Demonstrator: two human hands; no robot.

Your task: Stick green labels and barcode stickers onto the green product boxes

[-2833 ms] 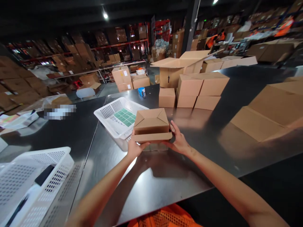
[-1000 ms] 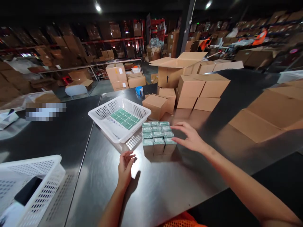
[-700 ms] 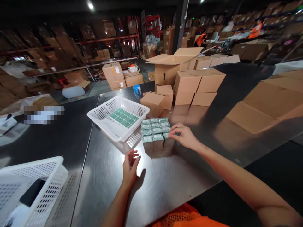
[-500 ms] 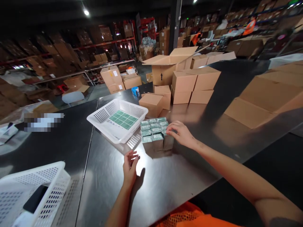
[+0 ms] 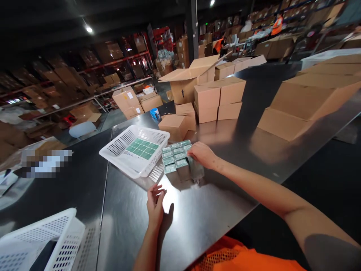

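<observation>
A tight block of small green-topped boxes [image 5: 175, 157] stands on the shiny dark table [image 5: 203, 210]. My right hand [image 5: 201, 154] lies on the block's right side, its fingers curled over the boxes of the right-hand column. Near the table's front, a little short of the block, my left hand [image 5: 155, 199] hovers with fingers loosely apart and holds nothing. Just left of the block sits a white perforated basket [image 5: 113, 155] with a flat layer of green boxes [image 5: 142, 148] in it.
A small brown carton [image 5: 175, 126] lies just beyond the block, with stacked cartons [image 5: 220, 98] and an open carton [image 5: 183, 81] behind it. A blue tape roll [image 5: 154, 113] sits at the far edge. Large flat cartons [image 5: 304, 101] fill the right; another white basket [image 5: 42, 241] stands bottom left.
Both hands lifted the brown carton off the green block and set it beyond. My right hand then came down onto the block's right side; my left hand stayed low near the front.
</observation>
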